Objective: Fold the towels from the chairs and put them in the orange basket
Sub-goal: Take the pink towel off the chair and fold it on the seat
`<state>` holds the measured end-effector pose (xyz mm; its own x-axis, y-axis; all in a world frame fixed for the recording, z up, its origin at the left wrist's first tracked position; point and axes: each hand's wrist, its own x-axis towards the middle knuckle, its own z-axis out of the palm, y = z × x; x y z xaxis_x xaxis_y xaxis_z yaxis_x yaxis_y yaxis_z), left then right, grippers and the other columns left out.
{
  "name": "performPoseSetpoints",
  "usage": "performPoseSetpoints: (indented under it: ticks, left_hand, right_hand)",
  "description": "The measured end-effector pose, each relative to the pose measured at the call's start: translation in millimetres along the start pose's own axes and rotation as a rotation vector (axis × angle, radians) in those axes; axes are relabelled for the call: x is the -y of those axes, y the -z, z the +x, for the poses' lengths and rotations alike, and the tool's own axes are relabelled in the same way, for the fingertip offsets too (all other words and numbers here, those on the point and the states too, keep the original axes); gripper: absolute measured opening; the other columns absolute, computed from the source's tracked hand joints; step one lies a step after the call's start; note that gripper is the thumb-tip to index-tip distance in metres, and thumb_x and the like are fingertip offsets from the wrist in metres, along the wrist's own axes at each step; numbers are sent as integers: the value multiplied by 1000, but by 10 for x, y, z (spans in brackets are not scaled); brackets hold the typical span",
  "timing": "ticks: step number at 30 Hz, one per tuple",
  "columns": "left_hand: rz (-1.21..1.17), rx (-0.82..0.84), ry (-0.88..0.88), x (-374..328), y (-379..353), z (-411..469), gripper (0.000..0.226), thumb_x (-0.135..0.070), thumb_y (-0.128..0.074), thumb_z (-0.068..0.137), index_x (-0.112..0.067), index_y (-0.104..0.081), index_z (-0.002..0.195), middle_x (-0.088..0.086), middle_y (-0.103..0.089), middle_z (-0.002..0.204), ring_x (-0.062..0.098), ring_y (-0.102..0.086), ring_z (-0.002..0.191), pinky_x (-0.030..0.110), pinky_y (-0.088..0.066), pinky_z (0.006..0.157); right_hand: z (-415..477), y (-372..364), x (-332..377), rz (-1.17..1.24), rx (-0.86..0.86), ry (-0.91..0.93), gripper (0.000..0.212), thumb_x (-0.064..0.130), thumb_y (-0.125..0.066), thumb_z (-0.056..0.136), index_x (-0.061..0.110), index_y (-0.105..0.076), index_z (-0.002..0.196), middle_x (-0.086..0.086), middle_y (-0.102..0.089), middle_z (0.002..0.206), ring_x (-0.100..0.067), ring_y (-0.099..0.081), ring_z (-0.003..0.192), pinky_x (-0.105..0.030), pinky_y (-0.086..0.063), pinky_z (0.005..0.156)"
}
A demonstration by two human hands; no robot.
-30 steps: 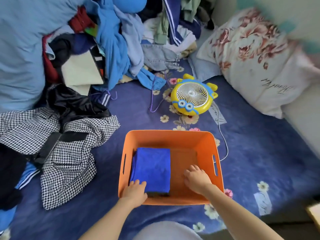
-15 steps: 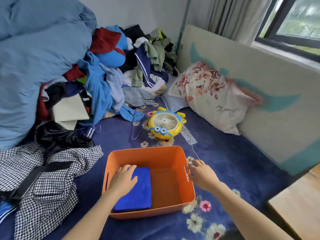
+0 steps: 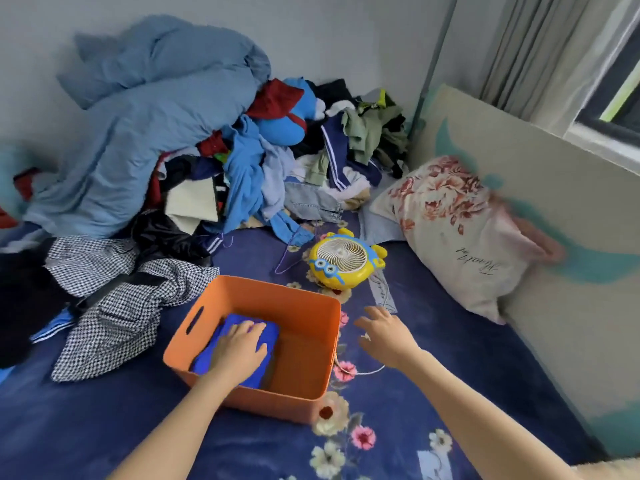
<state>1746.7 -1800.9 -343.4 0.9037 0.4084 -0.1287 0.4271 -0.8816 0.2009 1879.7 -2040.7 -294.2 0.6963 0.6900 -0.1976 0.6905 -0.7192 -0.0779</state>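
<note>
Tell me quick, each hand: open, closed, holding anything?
Left hand: open, pressing flat on the blue towel inside the orange basket.
Right hand: open, fingers spread, holding nothing, beside the basket.

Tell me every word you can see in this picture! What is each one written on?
Nothing here can be read for sure.
Floral pillow: a line of dark cursive writing, upside down and too blurred to read.
Pale patches on the blue flowered bedspread: faint script, too small and blurred to read.
</note>
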Motion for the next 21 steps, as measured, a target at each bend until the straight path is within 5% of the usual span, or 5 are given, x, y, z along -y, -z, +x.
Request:
performPoseSetpoints:
  ticks: [15,21]
  left_hand:
    - [-237,-329,921,866,6,-3029,45,-20,-57,89,-8,-51,132,12,-53,132,32,-50,119,40,-42,95]
    - [-153,-298,1176,804,-131,-4412,39,-24,-51,91,-10,-52,128,14,-54,129,32,-50,118,38,-45,93]
  right_hand:
    - [-155,63,1904,-212,40,838,43,20,-42,95,13,-42,137,-9,-31,146,-25,-27,135,-37,-28,104]
    - [-731,-113,2982,-283,68,1147,44,23,-45,93,13,-43,136,-9,-31,147,-24,-26,137,-36,-31,103]
